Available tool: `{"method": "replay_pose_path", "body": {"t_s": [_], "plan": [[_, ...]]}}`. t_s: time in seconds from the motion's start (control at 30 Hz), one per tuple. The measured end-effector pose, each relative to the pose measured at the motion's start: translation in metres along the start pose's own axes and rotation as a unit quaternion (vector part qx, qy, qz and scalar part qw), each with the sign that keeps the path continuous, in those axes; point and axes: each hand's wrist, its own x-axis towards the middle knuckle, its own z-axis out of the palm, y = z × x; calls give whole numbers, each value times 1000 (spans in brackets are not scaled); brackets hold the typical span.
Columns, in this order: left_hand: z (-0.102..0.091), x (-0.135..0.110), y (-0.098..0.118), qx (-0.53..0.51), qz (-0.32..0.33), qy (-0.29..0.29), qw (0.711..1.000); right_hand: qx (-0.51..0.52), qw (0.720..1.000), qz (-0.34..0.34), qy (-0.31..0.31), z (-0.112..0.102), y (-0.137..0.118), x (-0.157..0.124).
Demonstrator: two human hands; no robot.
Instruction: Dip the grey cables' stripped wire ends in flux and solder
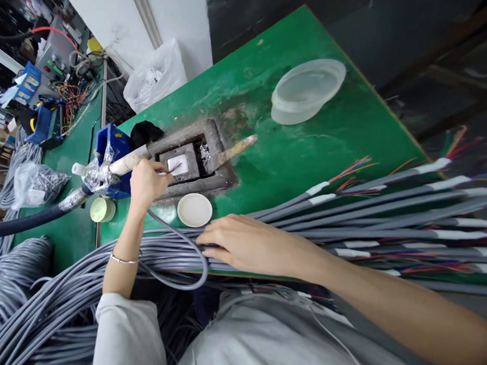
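Note:
My left hand point(147, 182) pinches the end of a grey cable point(170, 225), its thin bare wires point(178, 167) pointing over the bright square surface of a solder pot point(191, 162). Whether the wire tips touch that surface is hard to tell. From this hand the cable loops down towards the bundle. My right hand point(246, 242) lies over the grey cable bundle point(161, 252), fingers curled onto cables at the bench's near edge. Beside the pot rests a scraper-like tool with a tan handle point(241, 145). A shallow white dish point(195, 210) sits between the pot and the bundle.
An extraction nozzle point(130, 160) on a black hose point(37, 221) reaches in from the left near a blue bin point(113, 140). A clear plastic tub point(308, 92) stands at the back right of the green bench point(263, 165). White-sleeved cable ends point(460, 235) fan out right.

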Motion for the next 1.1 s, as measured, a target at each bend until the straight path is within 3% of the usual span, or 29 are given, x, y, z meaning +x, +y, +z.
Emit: {"method": "replay_pose_path", "body": {"t_s": [0.13,0.27,0.8,1.0,1.1], "plan": [[8,19,2,50,19,-37,998,-26,999,-13,-43,-2,-4,2],[16,32,5,81,19,-34,996,-38,997,-16,-70,-4,-5,5],[38,47,6,80,7,-46,996,-30,998,-60,-9,11,3,9],[19,33,8,30,37,-48,998,-25,995,-95,-19,7,-2,8],[3,17,7,-32,74,-105,991,8,988,-155,-20,6,-5,7]]}}
